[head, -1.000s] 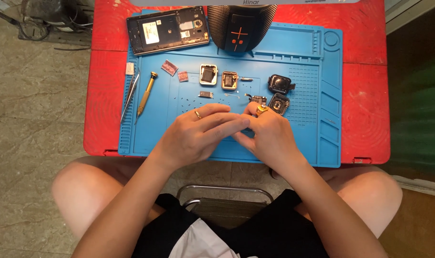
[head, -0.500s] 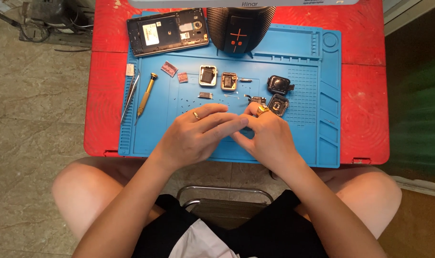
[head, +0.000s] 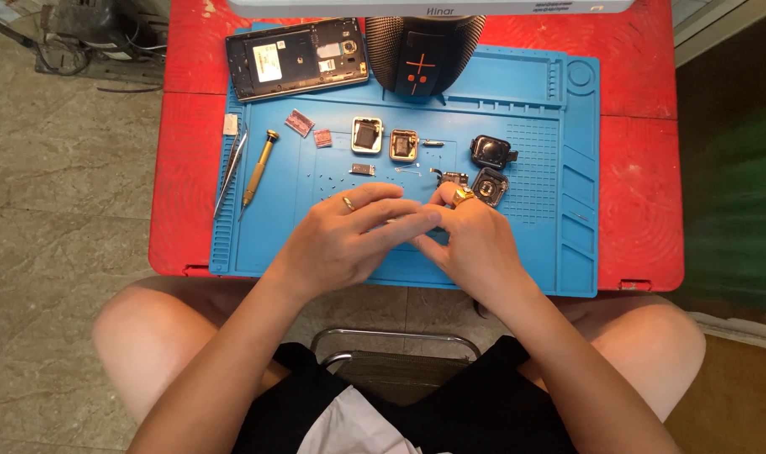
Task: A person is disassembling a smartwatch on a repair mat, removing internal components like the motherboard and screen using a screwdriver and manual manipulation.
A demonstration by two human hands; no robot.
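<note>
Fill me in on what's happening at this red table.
A seated person has both hands together over a blue work mat on the red table. The left hand and right hand meet fingertip to fingertip, pinching something too small to make out. Small dismantled parts lie in a row above them, an opened phone sits at the far left corner, and a screwdriver and tweezers rest at the left.

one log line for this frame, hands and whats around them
left hand: fingertips meet right hand over blue mat | held item: hidden | near: small square parts | left of hands: screwdriver, tweezers
</note>
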